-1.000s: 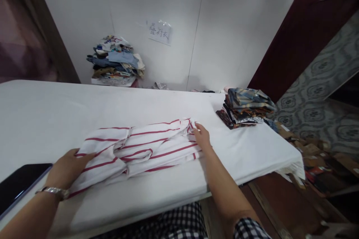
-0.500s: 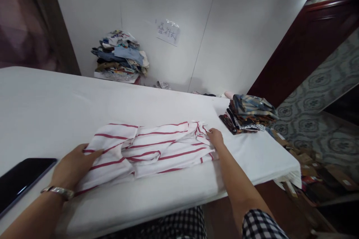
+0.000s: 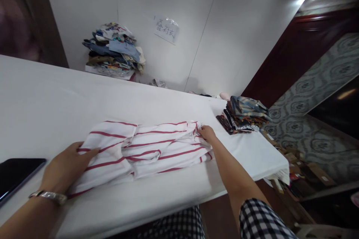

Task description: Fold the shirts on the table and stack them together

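Little has shifted since a moment ago: both hands sit at the same ends of the striped shirt (image 3: 146,147), the right hand (image 3: 206,133) having crept slightly along its far edge. On the white-covered desk (image 3: 56,101), with the folded stack (image 3: 245,114) at its right end and a dark phone (image 3: 17,175) at its left, the shirt lies near the front edge, white with thin red stripes, loosely folded and rumpled. It looks light, soft and floppy, best taken at its two ends, where the left hand (image 3: 66,170) lies flat with fingers spread and the right-hand fingers curl together on a fold.
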Tool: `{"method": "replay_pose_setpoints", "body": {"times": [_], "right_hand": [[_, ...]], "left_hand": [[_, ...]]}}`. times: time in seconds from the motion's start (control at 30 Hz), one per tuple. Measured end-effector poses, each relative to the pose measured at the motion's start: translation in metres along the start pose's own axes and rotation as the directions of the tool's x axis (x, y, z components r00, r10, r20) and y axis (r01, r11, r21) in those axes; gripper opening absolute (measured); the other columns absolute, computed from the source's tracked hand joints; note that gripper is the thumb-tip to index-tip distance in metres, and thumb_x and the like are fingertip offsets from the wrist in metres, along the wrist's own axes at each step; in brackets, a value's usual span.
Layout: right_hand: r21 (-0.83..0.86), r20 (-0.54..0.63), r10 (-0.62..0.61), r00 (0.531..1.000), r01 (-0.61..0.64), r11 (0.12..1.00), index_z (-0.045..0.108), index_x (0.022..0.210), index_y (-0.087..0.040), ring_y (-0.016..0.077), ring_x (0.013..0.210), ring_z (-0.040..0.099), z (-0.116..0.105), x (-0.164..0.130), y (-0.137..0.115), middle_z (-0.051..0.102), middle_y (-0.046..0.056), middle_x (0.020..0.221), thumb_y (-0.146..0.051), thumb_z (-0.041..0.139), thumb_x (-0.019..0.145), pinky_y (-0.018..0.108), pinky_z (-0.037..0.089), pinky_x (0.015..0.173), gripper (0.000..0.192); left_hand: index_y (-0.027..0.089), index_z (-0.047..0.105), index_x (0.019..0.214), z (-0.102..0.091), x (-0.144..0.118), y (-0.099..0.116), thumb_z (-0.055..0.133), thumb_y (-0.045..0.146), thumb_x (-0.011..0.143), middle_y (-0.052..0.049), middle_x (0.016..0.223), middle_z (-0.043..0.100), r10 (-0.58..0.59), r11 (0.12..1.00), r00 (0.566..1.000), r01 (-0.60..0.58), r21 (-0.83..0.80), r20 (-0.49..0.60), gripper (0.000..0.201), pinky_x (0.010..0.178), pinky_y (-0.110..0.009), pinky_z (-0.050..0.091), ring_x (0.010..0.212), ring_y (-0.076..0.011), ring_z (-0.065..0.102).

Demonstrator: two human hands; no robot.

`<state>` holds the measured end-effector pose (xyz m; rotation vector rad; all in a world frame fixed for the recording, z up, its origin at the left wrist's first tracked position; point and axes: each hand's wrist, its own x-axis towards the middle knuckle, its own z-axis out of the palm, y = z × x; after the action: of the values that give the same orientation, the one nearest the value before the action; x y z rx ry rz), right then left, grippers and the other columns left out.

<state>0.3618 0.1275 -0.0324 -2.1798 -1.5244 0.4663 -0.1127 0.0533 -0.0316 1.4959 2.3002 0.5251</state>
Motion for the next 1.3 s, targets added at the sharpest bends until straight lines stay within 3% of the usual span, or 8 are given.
{"method": "replay_pose_setpoints", "body": {"times": [0.1, 0.33, 0.57, 0.73, 0.97, 1.1, 1.2, 1.3], "right_hand": [[0.143, 0.026, 0.061, 0.998, -0.064, 0.988, 0.059, 0.063, -0.017, 0.0148, 0.059, 0.058, -0.001, 0.002, 0.002, 0.060, 0.000, 0.056, -0.027, 0.065, 0.069, 0.022, 0.035, 0.051, 0.013], [0.518, 0.068, 0.100, 0.993, -0.121, 0.847, 0.052, 0.085, -0.019, 0.0104, 0.041, 0.052, -0.017, -0.004, -0.013, 0.055, -0.004, 0.054, -0.029, 0.059, 0.074, 0.020, 0.035, 0.039, 0.016], [0.699, 0.103, -0.002, 0.995, -0.071, 0.712, 0.051, 0.103, -0.020, 0.0112, 0.058, 0.062, 0.011, -0.001, -0.042, 0.068, 0.001, 0.076, -0.029, 0.061, 0.076, 0.021, 0.047, 0.050, 0.031], [0.684, 0.181, -0.015, 0.983, -0.115, 0.721, 0.060, 0.087, -0.015, 0.0099, 0.050, 0.058, 0.036, -0.002, -0.043, 0.067, 0.001, 0.067, -0.020, 0.070, 0.064, 0.020, 0.044, 0.047, 0.025], [0.762, -0.012, -0.073, 0.997, 0.056, 0.646, 0.058, 0.101, -0.018, 0.0167, 0.081, 0.067, 0.006, -0.008, -0.042, 0.070, 0.009, 0.096, -0.035, 0.063, 0.072, 0.025, 0.051, 0.064, 0.034], [0.547, -0.177, -0.231, 0.957, 0.291, 0.785, 0.061, 0.108, -0.018, 0.0218, 0.100, 0.063, 0.017, -0.031, -0.038, 0.068, 0.010, 0.109, -0.045, 0.056, 0.078, 0.034, 0.050, 0.082, 0.040], [0.192, 0.054, -0.479, 0.876, 0.462, 0.866, 0.062, 0.115, -0.021, 0.0250, 0.122, 0.051, 0.036, -0.052, -0.036, 0.059, 0.009, 0.129, -0.042, 0.058, 0.080, 0.043, 0.037, 0.103, 0.041], [-0.053, 0.180, -0.510, 0.841, 0.526, 0.849, 0.060, 0.121, -0.022, 0.0276, 0.135, 0.036, 0.044, -0.068, -0.043, 0.050, 0.009, 0.140, -0.036, 0.058, 0.083, 0.052, 0.019, 0.112, 0.040]], "left_hand": [[0.013, 0.053, 0.122, -0.001, -0.002, 0.000, 0.039, 0.061, 0.074, -0.018, 0.109, 0.066, -0.011, 0.999, 0.999, 0.009, 0.030, 0.038, 0.070, 0.080, -0.041, 0.047, 0.095, -0.0355, 0.061], [0.015, 0.053, 0.122, 0.000, 0.000, -0.002, 0.039, 0.061, 0.073, -0.016, 0.104, 0.067, -0.024, 1.000, 0.998, 0.023, 0.012, 0.057, 0.069, 0.076, -0.039, 0.047, 0.092, -0.0347, 0.061], [0.015, 0.052, 0.123, 0.000, -0.001, -0.002, 0.038, 0.061, 0.074, -0.015, 0.105, 0.067, -0.022, 1.000, 0.998, 0.021, 0.005, 0.065, 0.069, 0.077, -0.038, 0.047, 0.093, -0.0338, 0.061], [0.016, 0.052, 0.123, 0.000, -0.001, -0.003, 0.039, 0.059, 0.076, -0.015, 0.106, 0.067, -0.013, 1.000, 0.998, 0.013, 0.003, 0.060, 0.065, 0.077, -0.038, 0.047, 0.092, -0.0330, 0.062], [0.015, 0.054, 0.120, 0.002, -0.001, -0.003, 0.041, 0.058, 0.076, -0.016, 0.105, 0.068, 0.007, 1.000, 0.999, -0.007, -0.021, 0.041, 0.063, 0.076, -0.039, 0.047, 0.091, -0.0332, 0.062], [0.015, 0.053, 0.121, -0.001, -0.007, 0.001, 0.042, 0.056, 0.077, -0.017, 0.110, 0.066, -0.012, 0.999, 0.999, 0.014, -0.037, 0.052, 0.061, 0.079, -0.038, 0.046, 0.098, -0.0339, 0.061], [0.016, 0.054, 0.119, -0.003, -0.012, 0.003, 0.043, 0.054, 0.079, -0.016, 0.109, 0.066, 0.013, 0.998, 0.999, -0.009, -0.068, 0.047, 0.057, 0.078, -0.037, 0.045, 0.098, -0.0337, 0.061], [0.015, 0.055, 0.117, -0.003, -0.015, 0.004, 0.044, 0.052, 0.079, -0.016, 0.107, 0.067, 0.018, 0.996, 0.999, -0.015, -0.085, 0.032, 0.054, 0.077, -0.036, 0.044, 0.098, -0.0330, 0.061]]}}
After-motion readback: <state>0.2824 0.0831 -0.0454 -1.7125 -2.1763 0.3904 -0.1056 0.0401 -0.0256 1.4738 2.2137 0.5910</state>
